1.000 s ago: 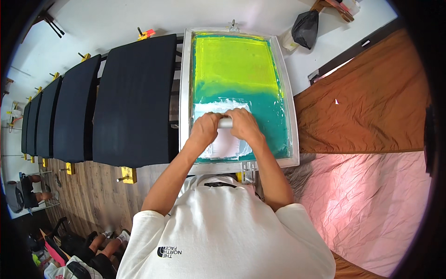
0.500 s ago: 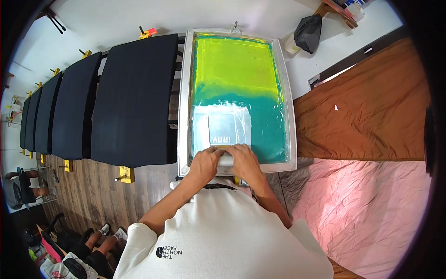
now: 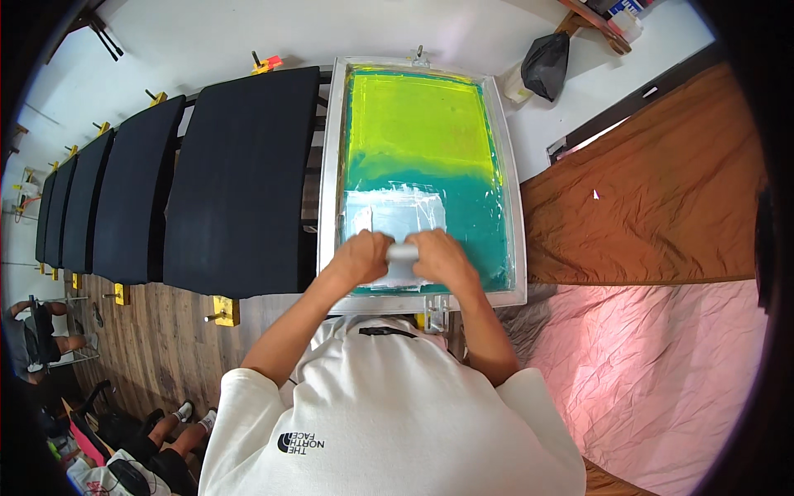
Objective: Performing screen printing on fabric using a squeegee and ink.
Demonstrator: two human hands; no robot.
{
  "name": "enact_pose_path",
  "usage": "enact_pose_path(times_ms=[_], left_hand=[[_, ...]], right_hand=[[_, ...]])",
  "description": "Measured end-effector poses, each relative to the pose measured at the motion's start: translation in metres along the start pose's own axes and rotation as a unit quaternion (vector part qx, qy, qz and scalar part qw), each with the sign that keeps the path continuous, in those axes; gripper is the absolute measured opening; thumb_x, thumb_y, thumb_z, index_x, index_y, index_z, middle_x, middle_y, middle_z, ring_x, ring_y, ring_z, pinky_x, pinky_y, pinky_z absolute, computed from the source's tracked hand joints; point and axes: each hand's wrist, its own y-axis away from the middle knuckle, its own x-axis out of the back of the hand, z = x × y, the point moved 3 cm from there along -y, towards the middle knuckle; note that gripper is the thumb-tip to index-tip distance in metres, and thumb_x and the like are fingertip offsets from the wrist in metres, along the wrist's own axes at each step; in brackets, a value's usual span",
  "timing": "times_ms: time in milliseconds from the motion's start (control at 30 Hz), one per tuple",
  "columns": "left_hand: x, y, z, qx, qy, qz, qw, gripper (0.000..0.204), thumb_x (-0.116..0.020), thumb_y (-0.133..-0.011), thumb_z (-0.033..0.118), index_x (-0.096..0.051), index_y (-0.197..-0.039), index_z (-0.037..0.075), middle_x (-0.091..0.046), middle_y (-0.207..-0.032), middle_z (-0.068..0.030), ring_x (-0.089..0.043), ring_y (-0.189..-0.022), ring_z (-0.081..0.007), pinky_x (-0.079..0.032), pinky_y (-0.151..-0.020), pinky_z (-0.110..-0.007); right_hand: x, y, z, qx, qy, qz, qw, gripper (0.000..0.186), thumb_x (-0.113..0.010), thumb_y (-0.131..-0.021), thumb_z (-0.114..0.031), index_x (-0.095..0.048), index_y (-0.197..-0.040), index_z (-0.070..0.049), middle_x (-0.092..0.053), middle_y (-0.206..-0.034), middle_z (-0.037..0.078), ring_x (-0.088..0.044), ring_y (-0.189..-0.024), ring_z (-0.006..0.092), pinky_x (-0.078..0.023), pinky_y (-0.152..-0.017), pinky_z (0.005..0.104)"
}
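A screen-printing frame (image 3: 517,240) with a pale rim lies in front of me, its mesh yellow-green at the far part and teal nearer. White ink (image 3: 385,215) covers a rectangular patch at its near left. Over that patch, my left hand (image 3: 361,256) and my right hand (image 3: 442,258) are both closed on a pale squeegee (image 3: 403,252), one at each side. Only the middle of the squeegee shows between the hands; its blade is hidden.
Black-covered printing boards (image 3: 240,182) stand in a row to the left, with yellow clamps (image 3: 222,312). A metal clamp (image 3: 436,314) sits at the frame's near edge. Brown cloth (image 3: 645,190) and pink sheeting (image 3: 645,364) lie at right. Other people (image 3: 178,438) sit at the lower left.
Both hands and the squeegee have moved away from me, off the frame's near edge and up onto the white patch. The near clamp has come into fuller view.
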Motion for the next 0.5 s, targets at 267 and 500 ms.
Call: enact_pose_path(times_ms=[267, 500], left_hand=[[-0.007, -0.007, -0.008, -0.056, 0.064, 0.155, 0.984, 0.046, -0.057, -0.07, -0.011, -0.065, -0.114, 0.0, -0.065, -0.115, -0.0217, -0.065, -0.097, -0.0414, -0.053, -0.086, -0.045], [-0.032, 0.064, 0.018, -0.032, -0.004, 0.115, 0.993, 0.054, -0.056, -0.072, -0.011, -0.059, -0.124, 0.001, -0.058, -0.129, -0.0213, -0.058, -0.115, -0.0369, -0.047, -0.096, -0.044]], right_hand=[[-0.018, -0.01, 0.002, 0.042, 0.048, 0.134, 0.989, 0.044, -0.06, -0.071, 0.009, -0.057, -0.112, -0.004, -0.057, -0.106, 0.017, -0.056, -0.102, 0.0392, -0.049, -0.088, 0.0458], [-0.055, 0.057, -0.014, 0.072, 0.026, 0.172, 0.982, 0.041, -0.063, -0.07, 0.007, -0.058, -0.11, -0.001, -0.056, -0.109, 0.018, -0.054, -0.108, 0.0375, -0.05, -0.083, 0.0479]])
